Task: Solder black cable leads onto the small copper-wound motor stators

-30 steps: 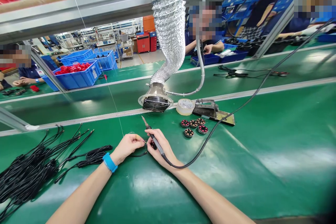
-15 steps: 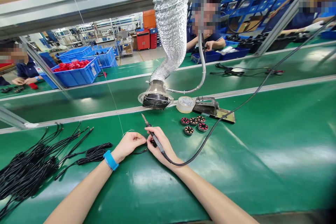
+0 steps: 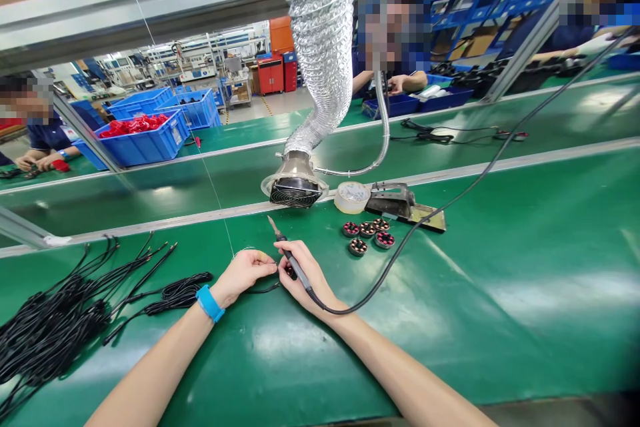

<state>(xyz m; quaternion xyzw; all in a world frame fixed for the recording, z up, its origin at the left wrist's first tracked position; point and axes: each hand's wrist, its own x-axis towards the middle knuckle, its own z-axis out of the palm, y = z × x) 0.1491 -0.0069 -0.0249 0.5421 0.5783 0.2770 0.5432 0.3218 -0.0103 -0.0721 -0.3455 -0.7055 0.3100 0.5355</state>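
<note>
My right hand (image 3: pixel 304 275) is closed round the grey handle of a soldering iron (image 3: pixel 296 267), its bare tip pointing up and away. A small dark round part (image 3: pixel 290 271) shows under the iron, between the same fingers, mostly hidden. Right beside it, my left hand (image 3: pixel 249 271) is pinched, thumb against forefinger; what lies between the fingertips is too small to make out. A thin pale wire (image 3: pixel 216 195) drops from above and curls by the left knuckles. Below that hand, a short length of black cable (image 3: pixel 263 291) lies on the green bench (image 3: pixel 300 367).
Several round connectors (image 3: pixel 367 230) sit right of my hands, near a tape roll (image 3: pixel 352 197) and an iron stand (image 3: pixel 400 203). Black cables (image 3: pixel 60 313) pile up at left. A fume duct (image 3: pixel 323 60) hangs ahead. The iron's cord (image 3: pixel 400 257) crosses rightward. Co-workers sit opposite.
The view has shifted very slightly. My hands keep almost the same pose, with the soldering iron still in the right one. The co-worker opposite has moved a little.
</note>
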